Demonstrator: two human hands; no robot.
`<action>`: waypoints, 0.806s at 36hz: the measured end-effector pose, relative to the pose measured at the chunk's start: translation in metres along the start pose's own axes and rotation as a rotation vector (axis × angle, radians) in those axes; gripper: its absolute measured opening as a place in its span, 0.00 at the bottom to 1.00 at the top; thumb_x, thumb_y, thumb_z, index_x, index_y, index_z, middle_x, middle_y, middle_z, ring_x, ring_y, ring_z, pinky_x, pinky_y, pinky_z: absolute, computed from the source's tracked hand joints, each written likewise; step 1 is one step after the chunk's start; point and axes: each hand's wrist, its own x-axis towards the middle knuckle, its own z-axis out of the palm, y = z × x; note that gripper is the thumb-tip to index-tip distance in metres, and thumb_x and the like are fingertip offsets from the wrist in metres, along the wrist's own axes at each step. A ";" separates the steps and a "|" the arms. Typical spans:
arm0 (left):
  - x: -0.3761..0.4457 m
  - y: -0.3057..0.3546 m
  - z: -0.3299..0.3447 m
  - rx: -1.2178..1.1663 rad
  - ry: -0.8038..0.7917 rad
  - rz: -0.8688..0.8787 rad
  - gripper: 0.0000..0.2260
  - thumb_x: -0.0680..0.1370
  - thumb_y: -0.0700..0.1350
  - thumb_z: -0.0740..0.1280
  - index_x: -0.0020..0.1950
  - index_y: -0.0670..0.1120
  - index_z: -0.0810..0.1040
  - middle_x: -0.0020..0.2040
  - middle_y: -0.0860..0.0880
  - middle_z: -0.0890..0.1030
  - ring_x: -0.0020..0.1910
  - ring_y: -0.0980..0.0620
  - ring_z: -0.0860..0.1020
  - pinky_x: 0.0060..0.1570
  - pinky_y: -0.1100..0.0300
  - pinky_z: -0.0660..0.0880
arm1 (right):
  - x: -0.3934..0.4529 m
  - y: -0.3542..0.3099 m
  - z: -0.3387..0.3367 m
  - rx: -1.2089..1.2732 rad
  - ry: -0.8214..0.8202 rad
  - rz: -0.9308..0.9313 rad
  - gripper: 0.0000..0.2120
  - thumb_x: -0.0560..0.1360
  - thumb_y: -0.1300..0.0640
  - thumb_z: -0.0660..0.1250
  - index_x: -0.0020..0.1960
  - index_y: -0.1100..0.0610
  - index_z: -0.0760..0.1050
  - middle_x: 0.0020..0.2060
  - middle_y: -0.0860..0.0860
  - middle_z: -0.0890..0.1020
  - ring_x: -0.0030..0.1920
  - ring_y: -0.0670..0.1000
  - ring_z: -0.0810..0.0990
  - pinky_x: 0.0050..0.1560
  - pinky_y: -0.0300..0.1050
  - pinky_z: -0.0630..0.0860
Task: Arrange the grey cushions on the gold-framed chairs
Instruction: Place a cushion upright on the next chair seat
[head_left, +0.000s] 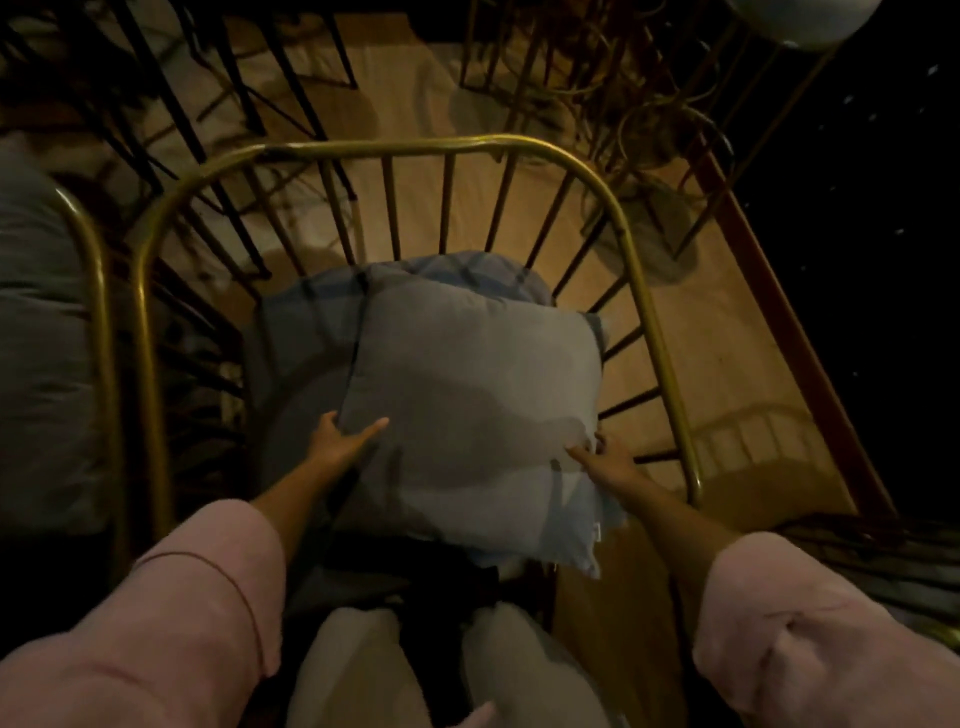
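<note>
A square grey cushion (467, 410) is tilted over the seat of a gold-framed chair (395, 146) with thin spokes, directly below me. My left hand (340, 441) grips its left edge, thumb on top. On the right edge, my right hand (605, 460) pinches the cushion. Under it a darker grey seat cushion (291, 332) lies on the chair seat, partly hidden. At the left edge, a second gold-framed chair (98, 291) carries another grey cushion (36, 364).
Dark spoked chair frames (223, 93) crowd the back left, and more gold wire frames (597, 78) stand at the back right. A light floor covering (727, 353) spreads beyond the chair. A red-brown rail (779, 291) runs diagonally on the right, with darkness past it.
</note>
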 end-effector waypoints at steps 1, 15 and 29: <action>0.004 -0.003 0.004 -0.016 0.001 -0.010 0.41 0.61 0.57 0.80 0.66 0.39 0.71 0.61 0.44 0.79 0.57 0.45 0.79 0.62 0.47 0.76 | 0.007 0.004 0.000 0.036 -0.010 -0.004 0.35 0.75 0.51 0.71 0.75 0.62 0.60 0.71 0.58 0.71 0.69 0.60 0.72 0.67 0.53 0.72; 0.041 0.009 0.037 -0.240 -0.056 -0.097 0.37 0.63 0.57 0.80 0.66 0.43 0.74 0.59 0.47 0.81 0.48 0.50 0.82 0.44 0.59 0.78 | 0.118 0.048 0.014 0.300 0.013 -0.009 0.58 0.52 0.25 0.76 0.75 0.48 0.63 0.69 0.49 0.74 0.67 0.55 0.75 0.67 0.58 0.73; -0.001 -0.005 0.019 -0.474 0.020 -0.069 0.28 0.66 0.53 0.79 0.64 0.46 0.79 0.54 0.47 0.85 0.50 0.49 0.84 0.50 0.54 0.82 | 0.067 0.002 0.013 0.157 0.040 -0.226 0.46 0.64 0.35 0.75 0.75 0.50 0.63 0.70 0.50 0.73 0.68 0.55 0.73 0.66 0.54 0.73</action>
